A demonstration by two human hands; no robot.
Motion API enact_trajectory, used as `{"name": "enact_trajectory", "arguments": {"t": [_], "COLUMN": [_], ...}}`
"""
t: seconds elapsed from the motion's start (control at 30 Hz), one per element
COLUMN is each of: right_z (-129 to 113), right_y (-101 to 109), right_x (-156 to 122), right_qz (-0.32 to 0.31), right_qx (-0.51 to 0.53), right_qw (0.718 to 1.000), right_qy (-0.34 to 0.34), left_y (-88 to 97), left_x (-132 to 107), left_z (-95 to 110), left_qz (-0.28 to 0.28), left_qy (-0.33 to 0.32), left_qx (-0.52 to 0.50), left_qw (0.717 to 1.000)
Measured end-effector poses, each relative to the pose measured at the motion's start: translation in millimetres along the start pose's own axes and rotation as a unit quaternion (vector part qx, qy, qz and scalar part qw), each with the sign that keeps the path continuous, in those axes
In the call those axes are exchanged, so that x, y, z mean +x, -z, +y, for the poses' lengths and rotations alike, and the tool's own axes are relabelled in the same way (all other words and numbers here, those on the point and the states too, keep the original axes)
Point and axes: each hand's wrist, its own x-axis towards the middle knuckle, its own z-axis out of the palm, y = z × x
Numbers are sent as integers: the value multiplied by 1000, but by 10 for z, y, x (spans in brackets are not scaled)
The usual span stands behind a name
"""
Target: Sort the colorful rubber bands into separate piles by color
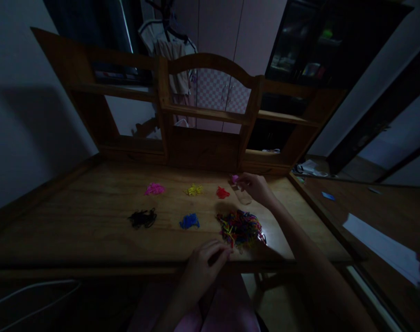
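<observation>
My right hand is over the back right of the wooden desk, fingertips pinched together. It is beside a clear container with a pink top; whether it touches the container, or what is in the pinch, I cannot make out. At the front edge, my left hand has thumb and fingertips together by a mixed heap of thin coloured bands. Anything between those fingers is too small to tell. Sorted bands lie in small piles: red, yellow, pink, blue and black.
A wooden shelf unit rises along the desk's back edge. The wall stands at left. On the right, a lower brown surface holds white paper and a small blue card. The room is dim.
</observation>
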Motion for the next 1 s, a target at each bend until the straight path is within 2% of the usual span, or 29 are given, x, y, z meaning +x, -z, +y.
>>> {"name": "enact_trajectory", "arguments": {"t": [0.07,0.17,0.23,0.33,0.43,0.5,0.57,0.67,0.77,0.87,1.0], "right_z": [-5,82,170,219,124,36,-34,-124,-243,-356,-431], "right_y": [156,301,311,217,78,12,-10,6,-36,-204,-437], "right_x": [-305,-887,-1266,-1640,-1729,-1707,-1700,-1774,-1877,-1905,-1832], "right_qz": [20,-47,-86,-84,-50,-32,14,72,46,34,59], "right_qx": [-4,-33,-23,40,142,226,258,201,144,87,32], "right_qw": [1000,993,975,968,961,945,933,943,966,979,978], "right_qy": [-16,-108,-202,-234,-230,-235,-250,-256,-209,-183,-195], "left_y": [-5,-10,-12,-14,-16,-15,-9,3,6,-3,-18], "left_x": [-3,-8,-9,-9,-7,-8,-13,-26,-34,-33,-31], "left_z": [4,1,-1,-1,-7,-17,-27,-33,-27,-19,-21], "left_qz": [0,3,9,7,4,1,-1,1,0,2,11], "left_qy": [3,10,14,16,21,26,29,30,30,28,22], "left_qx": [-5,-7,-5,-3,-5,-6,-6,-6,-8,-8,-6], "left_qw": [1000,1000,1000,1000,1000,1000,1000,1000,1000,1000,1000]}}
